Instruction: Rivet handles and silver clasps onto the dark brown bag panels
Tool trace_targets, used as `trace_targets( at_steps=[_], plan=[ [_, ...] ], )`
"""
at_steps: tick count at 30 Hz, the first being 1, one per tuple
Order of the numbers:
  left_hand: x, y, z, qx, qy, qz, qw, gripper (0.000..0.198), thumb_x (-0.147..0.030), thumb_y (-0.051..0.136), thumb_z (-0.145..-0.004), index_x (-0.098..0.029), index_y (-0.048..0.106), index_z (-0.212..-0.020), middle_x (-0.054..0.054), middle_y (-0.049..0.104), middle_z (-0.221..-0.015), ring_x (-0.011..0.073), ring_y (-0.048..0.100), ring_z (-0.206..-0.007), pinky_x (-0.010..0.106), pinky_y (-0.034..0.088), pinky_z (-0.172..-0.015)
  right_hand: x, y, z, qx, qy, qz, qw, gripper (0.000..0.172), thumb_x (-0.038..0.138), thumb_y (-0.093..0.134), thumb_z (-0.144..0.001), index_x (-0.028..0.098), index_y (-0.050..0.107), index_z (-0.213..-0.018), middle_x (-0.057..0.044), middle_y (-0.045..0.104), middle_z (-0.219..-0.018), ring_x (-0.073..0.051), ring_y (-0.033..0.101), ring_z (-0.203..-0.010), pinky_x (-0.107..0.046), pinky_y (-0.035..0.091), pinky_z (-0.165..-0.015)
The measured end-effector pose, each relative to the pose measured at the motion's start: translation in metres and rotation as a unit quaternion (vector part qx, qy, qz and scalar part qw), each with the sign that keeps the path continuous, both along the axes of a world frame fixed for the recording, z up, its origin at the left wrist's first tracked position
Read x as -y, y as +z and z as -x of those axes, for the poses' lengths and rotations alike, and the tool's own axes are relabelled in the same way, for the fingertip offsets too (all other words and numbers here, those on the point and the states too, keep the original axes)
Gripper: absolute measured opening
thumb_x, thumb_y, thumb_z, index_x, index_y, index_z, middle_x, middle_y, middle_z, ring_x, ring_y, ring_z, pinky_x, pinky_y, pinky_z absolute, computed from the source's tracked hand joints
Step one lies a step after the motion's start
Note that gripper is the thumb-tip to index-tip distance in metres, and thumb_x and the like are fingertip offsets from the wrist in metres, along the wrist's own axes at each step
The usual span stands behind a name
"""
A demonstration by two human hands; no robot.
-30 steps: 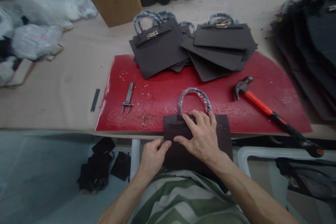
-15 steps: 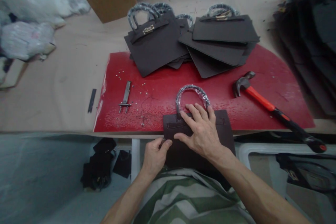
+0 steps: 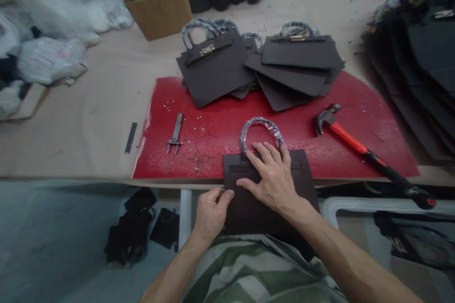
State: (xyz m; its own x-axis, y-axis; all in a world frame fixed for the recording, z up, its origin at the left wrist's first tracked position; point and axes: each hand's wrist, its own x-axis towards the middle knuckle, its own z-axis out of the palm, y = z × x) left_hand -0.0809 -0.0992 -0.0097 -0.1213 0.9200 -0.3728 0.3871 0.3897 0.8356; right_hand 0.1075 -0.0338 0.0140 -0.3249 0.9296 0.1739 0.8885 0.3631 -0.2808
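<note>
A dark brown handbag panel (image 3: 234, 208) with a plastic-wrapped handle (image 3: 262, 120) lies across the table's front edge, its lower part reaching toward my lap. Spread flat over the panel, my right hand (image 3: 272, 180) presses on it, fingertips at the foot of the handle. At the panel's left edge my left hand (image 3: 211, 213) is closed in a pinch of thumb and forefinger. A tiny dark bit shows between those fingertips, too small to name. Left of the panel, a two-pronged metal tool (image 3: 175, 133) rests among small round bits.
Under the panel is a red mat (image 3: 220, 128). A claw hammer (image 3: 350, 139) lies on its right side. Stacked bag panels (image 3: 216, 71) sit behind, more dark panels (image 3: 408, 80) at far right. A cardboard box (image 3: 159, 14) and plastic bags (image 3: 53, 59) stand back left; a dark strip (image 3: 131, 138) lies left.
The camera view has tilted and shifted slightly, so the table's things appear a little lower. Both hands keep nearly the same places on the panel.
</note>
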Motion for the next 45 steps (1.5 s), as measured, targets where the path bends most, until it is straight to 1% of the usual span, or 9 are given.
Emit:
trace_targets(
  at_steps=[6,17,20,25,28,30,34,38,45],
  plan=[
    [-0.014,-0.004,0.004,0.010,-0.001,0.014,1.000,0.044,-0.053,0.058,-0.082,-0.017,0.050,-0.059,-0.005,0.041,-0.057,0.0105,0.036,-0.058,0.023,0.027,-0.054,-0.014,0.001,0.001,0.005,0.019,-0.003,1.000,0.072,0.064,0.064,-0.083,0.018,0.057,-0.137,-0.013,0.052,-0.148,-0.036,0.040,-0.137,-0.061,0.013,-0.120],
    [-0.010,-0.010,0.007,0.008,-0.014,0.029,0.999,0.044,-0.053,0.059,-0.083,-0.017,0.052,-0.059,-0.005,0.042,-0.056,0.0110,0.039,-0.058,0.023,0.029,-0.055,-0.003,0.000,0.001,-0.001,0.013,-0.003,1.000,0.073,0.064,0.067,-0.080,0.018,0.057,-0.136,-0.012,0.053,-0.147,-0.034,0.042,-0.137,-0.057,0.014,-0.122],
    [-0.008,0.001,0.008,0.027,-0.013,0.039,0.999,0.043,-0.052,0.060,-0.082,-0.017,0.053,-0.059,-0.005,0.041,-0.056,0.0107,0.036,-0.057,0.024,0.027,-0.054,-0.002,-0.001,0.001,0.004,0.009,-0.023,1.000,0.073,0.065,0.066,-0.081,0.017,0.058,-0.135,-0.014,0.053,-0.146,-0.035,0.043,-0.136,-0.058,0.017,-0.121],
    [-0.010,0.043,0.019,0.065,-0.039,0.037,0.996,0.032,-0.042,0.055,-0.087,-0.015,0.062,-0.072,-0.003,0.051,-0.062,0.0120,0.045,-0.060,0.024,0.034,-0.059,-0.005,-0.009,-0.001,0.009,0.031,-0.085,0.996,0.068,0.063,0.057,-0.087,0.015,0.057,-0.135,-0.017,0.056,-0.142,-0.037,0.046,-0.132,-0.062,0.021,-0.117],
    [-0.025,0.065,0.029,-0.008,-0.026,-0.023,0.999,0.029,-0.036,0.049,-0.092,-0.017,0.062,-0.074,-0.002,0.054,-0.063,0.0131,0.049,-0.062,0.025,0.036,-0.061,-0.010,-0.015,-0.001,0.006,0.038,-0.114,0.993,0.068,0.064,0.053,-0.088,0.014,0.057,-0.134,-0.018,0.057,-0.139,-0.038,0.048,-0.129,-0.063,0.022,-0.115],
    [-0.044,0.071,0.033,-0.088,-0.016,-0.083,0.993,0.023,-0.030,0.049,-0.092,-0.018,0.062,-0.078,-0.001,0.059,-0.068,0.0142,0.053,-0.065,0.026,0.037,-0.063,-0.012,-0.017,0.000,0.007,0.038,-0.125,0.991,0.069,0.065,0.050,-0.088,0.014,0.057,-0.134,-0.019,0.057,-0.139,-0.039,0.049,-0.128,-0.064,0.023,-0.114],
    [-0.095,0.067,0.033,-0.283,-0.011,-0.142,0.948,0.013,-0.019,0.053,-0.091,-0.018,0.065,-0.095,0.007,0.070,-0.089,0.0209,0.066,-0.082,0.030,0.043,-0.073,-0.012,-0.017,0.000,0.017,0.036,-0.135,0.990,0.068,0.066,0.048,-0.088,0.015,0.057,-0.132,-0.019,0.059,-0.137,-0.038,0.051,-0.126,-0.063,0.023,-0.114],
    [-0.136,0.061,0.031,-0.376,-0.013,-0.147,0.915,0.017,-0.019,0.051,-0.094,-0.016,0.063,-0.106,0.013,0.072,-0.099,0.0257,0.069,-0.094,0.033,0.047,-0.081,-0.012,-0.017,-0.001,0.022,0.038,-0.145,0.989,0.067,0.064,0.047,-0.089,0.014,0.057,-0.132,-0.019,0.059,-0.137,-0.038,0.051,-0.125,-0.063,0.024,-0.114],
    [-0.152,0.055,0.040,-0.418,-0.002,-0.128,0.899,0.018,-0.020,0.050,-0.095,-0.015,0.063,-0.107,0.015,0.072,-0.101,0.0282,0.071,-0.096,0.035,0.049,-0.082,-0.012,-0.017,0.000,0.016,0.030,-0.133,0.991,0.066,0.063,0.053,-0.086,0.017,0.057,-0.134,-0.018,0.059,-0.137,-0.038,0.052,-0.125,-0.063,0.023,-0.115]
  ],
)
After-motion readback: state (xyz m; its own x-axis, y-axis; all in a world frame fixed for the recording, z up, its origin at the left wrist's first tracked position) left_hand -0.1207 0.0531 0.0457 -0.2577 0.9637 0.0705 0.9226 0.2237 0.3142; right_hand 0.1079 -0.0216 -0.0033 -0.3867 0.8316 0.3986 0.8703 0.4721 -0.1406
